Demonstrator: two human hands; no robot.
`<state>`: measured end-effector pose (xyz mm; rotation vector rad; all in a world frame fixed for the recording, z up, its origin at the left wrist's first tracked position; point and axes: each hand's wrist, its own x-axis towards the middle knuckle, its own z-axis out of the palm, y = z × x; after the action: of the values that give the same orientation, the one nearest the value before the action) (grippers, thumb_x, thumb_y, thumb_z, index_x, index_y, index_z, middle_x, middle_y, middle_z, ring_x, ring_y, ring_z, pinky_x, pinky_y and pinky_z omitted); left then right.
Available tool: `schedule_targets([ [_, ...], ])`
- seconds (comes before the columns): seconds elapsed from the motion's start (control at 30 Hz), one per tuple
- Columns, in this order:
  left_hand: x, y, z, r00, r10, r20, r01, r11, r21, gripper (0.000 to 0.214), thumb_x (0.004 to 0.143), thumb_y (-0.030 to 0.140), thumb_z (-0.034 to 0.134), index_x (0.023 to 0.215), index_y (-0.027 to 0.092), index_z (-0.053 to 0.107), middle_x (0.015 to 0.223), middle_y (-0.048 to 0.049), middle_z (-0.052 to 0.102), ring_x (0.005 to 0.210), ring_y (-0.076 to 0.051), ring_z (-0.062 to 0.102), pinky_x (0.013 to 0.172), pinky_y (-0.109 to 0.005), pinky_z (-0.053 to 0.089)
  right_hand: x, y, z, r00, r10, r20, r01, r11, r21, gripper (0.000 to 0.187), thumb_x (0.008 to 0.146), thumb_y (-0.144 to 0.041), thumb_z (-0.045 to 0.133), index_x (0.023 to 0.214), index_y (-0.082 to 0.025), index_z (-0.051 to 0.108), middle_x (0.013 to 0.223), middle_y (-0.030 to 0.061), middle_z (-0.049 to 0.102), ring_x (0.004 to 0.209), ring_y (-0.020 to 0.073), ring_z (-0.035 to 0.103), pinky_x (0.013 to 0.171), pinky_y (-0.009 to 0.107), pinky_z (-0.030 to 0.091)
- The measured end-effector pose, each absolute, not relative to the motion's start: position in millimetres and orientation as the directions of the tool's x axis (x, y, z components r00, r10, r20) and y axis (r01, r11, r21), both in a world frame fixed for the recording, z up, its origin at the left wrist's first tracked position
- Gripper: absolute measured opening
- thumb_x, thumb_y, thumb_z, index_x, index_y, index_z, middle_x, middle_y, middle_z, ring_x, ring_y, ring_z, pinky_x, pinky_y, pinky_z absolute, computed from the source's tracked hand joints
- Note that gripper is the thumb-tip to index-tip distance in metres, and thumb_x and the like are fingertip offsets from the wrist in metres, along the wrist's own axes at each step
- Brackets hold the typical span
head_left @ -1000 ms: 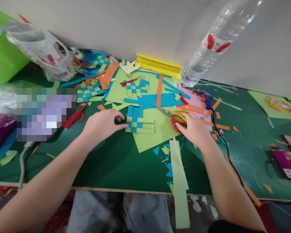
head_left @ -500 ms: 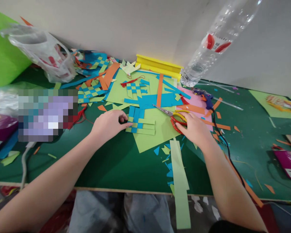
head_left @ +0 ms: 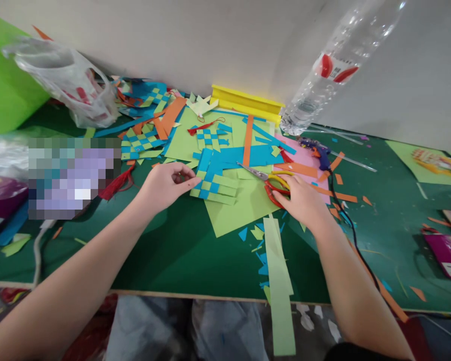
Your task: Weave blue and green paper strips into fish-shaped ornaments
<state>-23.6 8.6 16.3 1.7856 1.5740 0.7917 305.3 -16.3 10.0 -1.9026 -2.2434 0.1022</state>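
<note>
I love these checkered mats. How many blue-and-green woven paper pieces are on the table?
4, maybe more buried under scraps. One in the left hand's grip; one centre, behind it; one left of that; one far back near the clear plastic bag.

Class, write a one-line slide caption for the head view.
Left hand pinches a woven blue-green paper mat; right hand rests on scissors.

Woven paper mat (head_left: 214, 186): blue and light-green strips in a checker weave, loose strip ends sticking out, tilted, left edge pinched and raised off the worktop (head_left: 180, 250). Scissors (head_left: 272, 181): orange-and-yellow handles, blades closed, flat on the light-green sheet, tips pointing left.
</note>
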Motion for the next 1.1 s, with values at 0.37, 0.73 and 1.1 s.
schedule_targets([
  [0.37,-24.5,7.5,19.3,-0.136,0.957,0.255,0.362,-0.192,0.912,0.015,0.069,0.031,0.073,0.07,0.019,0.064,0.061,0.0011,0.058,0.052,-0.008,0.049,0.047,-0.023,0.035,305.5,-15.6,12.0,-0.149,0.986,0.08,0.969,0.162,-0.185,0.046,0.088,-0.036,0.052,0.131,-0.021,0.052,0.125,0.0112,0.061,0.113,0.0298,0.06,0.092,0.046,0.051],
  [0.73,-26.3,8.0,17.8,-0.205,0.883,0.421,0.421,-0.309,0.853,0.012,0.074,0.027,0.071,0.079,0.019,0.063,0.074,0.0011,0.061,0.061,-0.008,0.051,0.056,-0.023,0.04,304.0,-15.2,3.6,-0.09,0.985,0.146,0.964,0.123,-0.237,0.042,0.086,-0.036,0.055,0.124,-0.018,0.055,0.114,0.0138,0.061,0.111,0.0305,0.058,0.093,0.045,0.048],
  [1.1,-30.1,8.0,22.8,-0.296,0.793,0.532,0.506,-0.342,0.792,0.01,0.078,0.026,0.067,0.084,0.018,0.063,0.083,-0.0014,0.067,0.074,-0.011,0.059,0.069,-0.025,0.047,304.3,-15.2,11.5,-0.021,0.955,0.296,0.958,0.104,-0.267,0.046,0.075,-0.038,0.066,0.116,-0.021,0.052,0.119,0.0143,0.059,0.115,0.0344,0.053,0.093,0.05,0.045],
])
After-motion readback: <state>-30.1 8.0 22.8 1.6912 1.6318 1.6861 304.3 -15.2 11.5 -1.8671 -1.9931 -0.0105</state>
